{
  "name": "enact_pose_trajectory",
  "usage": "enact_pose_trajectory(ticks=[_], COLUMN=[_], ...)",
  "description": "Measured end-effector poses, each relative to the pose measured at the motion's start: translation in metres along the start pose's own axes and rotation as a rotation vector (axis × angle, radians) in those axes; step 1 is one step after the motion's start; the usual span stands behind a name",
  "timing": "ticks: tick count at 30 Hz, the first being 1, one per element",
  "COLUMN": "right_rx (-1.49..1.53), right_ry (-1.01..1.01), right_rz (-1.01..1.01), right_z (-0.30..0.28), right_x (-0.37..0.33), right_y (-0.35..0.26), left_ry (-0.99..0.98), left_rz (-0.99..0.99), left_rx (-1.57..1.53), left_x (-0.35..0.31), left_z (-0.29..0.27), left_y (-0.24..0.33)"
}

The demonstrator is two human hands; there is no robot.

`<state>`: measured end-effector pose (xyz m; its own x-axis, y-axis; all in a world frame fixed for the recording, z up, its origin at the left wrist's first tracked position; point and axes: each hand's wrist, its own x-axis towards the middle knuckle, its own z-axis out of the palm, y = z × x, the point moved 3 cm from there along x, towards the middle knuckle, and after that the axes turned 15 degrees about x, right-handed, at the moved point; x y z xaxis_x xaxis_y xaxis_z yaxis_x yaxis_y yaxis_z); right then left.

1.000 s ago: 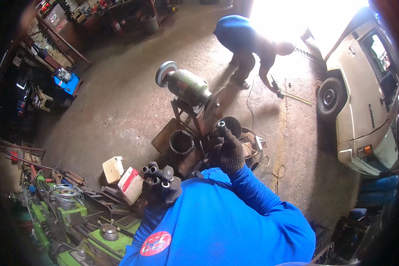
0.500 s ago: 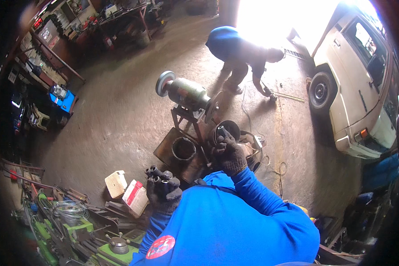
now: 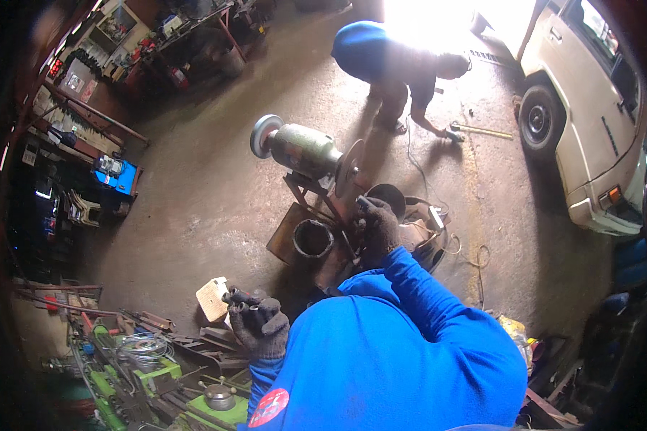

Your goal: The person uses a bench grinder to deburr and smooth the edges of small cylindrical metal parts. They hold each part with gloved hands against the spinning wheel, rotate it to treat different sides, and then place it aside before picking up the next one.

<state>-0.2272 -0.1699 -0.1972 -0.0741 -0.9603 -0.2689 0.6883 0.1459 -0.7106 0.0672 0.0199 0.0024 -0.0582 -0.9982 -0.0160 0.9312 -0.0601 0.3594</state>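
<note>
My left hand [image 3: 260,327], in a dark knit glove, is closed around several short dark metal tubes [image 3: 240,295] whose ends stick out past the fingers. Ahead, my gloved right hand [image 3: 378,228] pinches one short metal tube [image 3: 365,204], just below the right wheel [image 3: 349,168] of a bench grinder [image 3: 302,149]. The tube looks apart from the wheel. Behind that hand is a dark round bucket [image 3: 387,199]. The grinder is mounted on a metal stand, and an open cylinder [image 3: 313,238] stands at its base.
A cream box [image 3: 212,299] lies beside my left hand. Green machinery [image 3: 147,373] and metal bars crowd the lower left. Cables [image 3: 479,266] trail on the floor at right. Another person [image 3: 392,72] bends over a long bar [image 3: 485,131] near a beige vehicle [image 3: 589,136].
My left hand has shifted and now hides the red-and-white box. My right hand's tube has tilted, its open end no longer facing me. The other person's hand has moved along the floor.
</note>
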Motion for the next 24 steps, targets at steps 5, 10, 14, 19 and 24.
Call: enact_pose_trajectory(ticks=[5,10,14,19,24], right_rx=[0.408,0.419,0.332,0.324,0.266], right_ry=[0.168,0.254,0.274,0.239,0.271], right_rz=[0.191,0.228,0.242,0.299,0.347], right_z=[0.004,0.005,-0.003,-0.018,-0.017], right_x=[0.03,0.053,0.064,0.082,0.087], right_y=[0.008,0.025,0.043,0.071,0.08], left_ry=[-0.031,-0.075,-0.061,-0.062,-0.051], left_rz=[-0.075,-0.204,-0.194,-0.192,-0.206], left_rx=[-0.028,0.083,0.162,0.138,0.2], left_x=[0.022,0.022,0.028,0.039,0.035], left_z=[0.039,0.046,0.062,0.071,0.068], left_y=[-0.027,-0.046,-0.065,-0.08,-0.075])
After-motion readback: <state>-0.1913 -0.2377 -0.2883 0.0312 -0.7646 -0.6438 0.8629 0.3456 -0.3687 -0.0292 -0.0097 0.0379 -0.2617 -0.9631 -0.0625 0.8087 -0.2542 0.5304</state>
